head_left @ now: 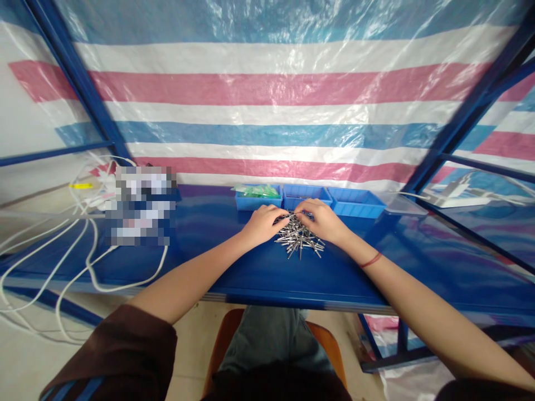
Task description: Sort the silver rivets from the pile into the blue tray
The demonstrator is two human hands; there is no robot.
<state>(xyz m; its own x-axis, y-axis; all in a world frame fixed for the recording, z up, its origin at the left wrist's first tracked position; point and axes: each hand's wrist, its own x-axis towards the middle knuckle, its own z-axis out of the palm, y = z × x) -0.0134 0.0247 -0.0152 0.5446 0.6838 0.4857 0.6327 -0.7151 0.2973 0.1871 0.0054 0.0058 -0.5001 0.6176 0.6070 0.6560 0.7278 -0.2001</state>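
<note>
A pile of thin silvery metal pieces (300,239) lies on the blue table, in front of the blue bins. At the pile's upper left, my left hand (265,224) has its thumb and fingers closed on a small metal piece. My right hand (320,219) pinches at the same spot from the right, its fingertips close to the left ones. The piece between them is tiny and partly hidden by the fingers.
Behind the pile stand a left bin with green bags (259,192), a middle bin (307,193) partly covered by my right hand, and a right bin (357,203). White cables (94,267) run across the left side. A power strip (455,192) is at the right.
</note>
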